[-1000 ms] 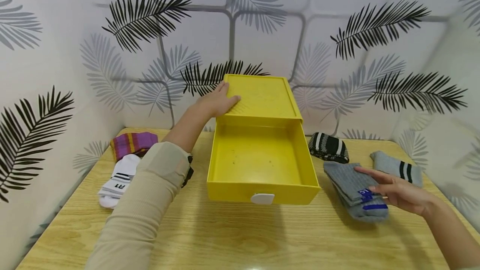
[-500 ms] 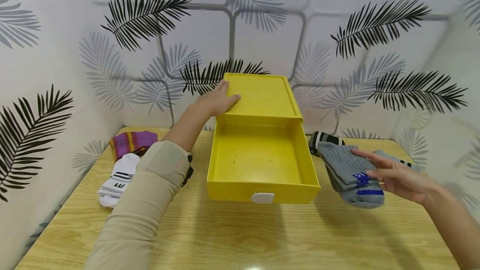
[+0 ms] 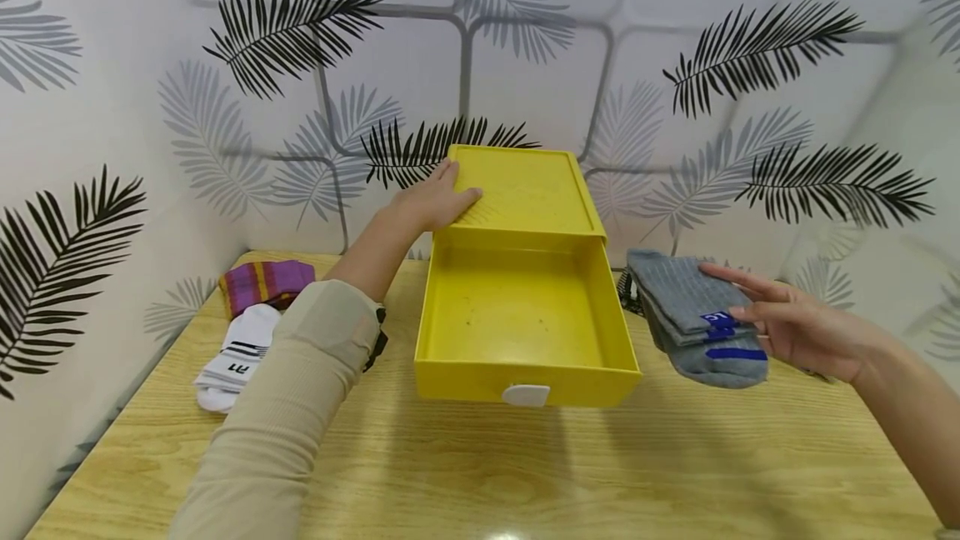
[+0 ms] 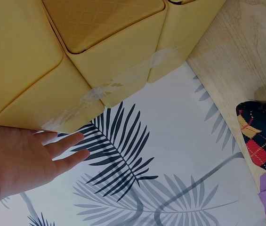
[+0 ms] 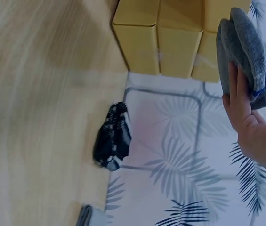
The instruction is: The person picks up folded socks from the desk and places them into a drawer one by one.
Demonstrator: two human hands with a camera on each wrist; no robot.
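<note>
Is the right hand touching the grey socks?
Touching: the right wrist view shows the right hand pinching the grey socks between fingers and thumb.

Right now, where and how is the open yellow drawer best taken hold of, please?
I would grip the yellow drawer by the white pull, coming from the person's side: it sits mid-front, faces the person, and nothing covers it. The right hand pinches the grey socks, so the left hand, resting on the yellow casing, seems freer.
</note>
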